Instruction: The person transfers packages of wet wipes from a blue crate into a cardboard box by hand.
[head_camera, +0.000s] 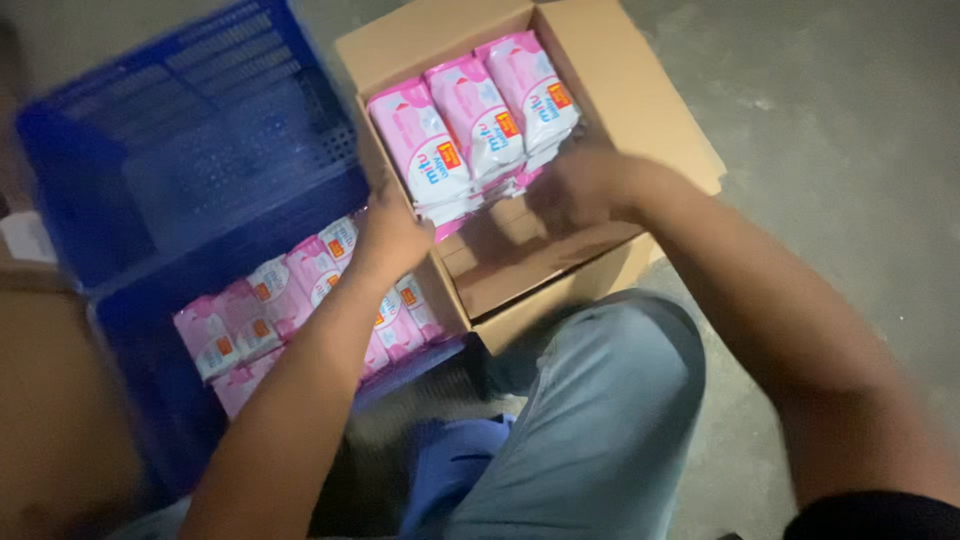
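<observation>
Two bare forearms are seen reaching away from the camera, over a bent knee in grey-blue trousers (600, 420) that fills the near foreground. Beside the knee, a blue plastic crate (150, 180) is set on the left, and rows of pink wipe packets (290, 300) are laid in its near part (their outlines are smeared by motion blur). The left hand (392, 235) is held at the meeting edge of crate and box, its fingers pressed against the nearest of the pink packs standing in the cardboard box (640, 110); whether that pack is truly gripped cannot be told from the blur. The right hand (578, 188) is curled inside the box at the foot of the stacked pink packs (475, 125), touching their lower edges, though a firm grasp cannot be confirmed. Three packs are seen side by side across the top of that stack, with more beneath. Bare cardboard is exposed in the near half of the box. Grey concrete floor (850, 130) is spread beyond.
</observation>
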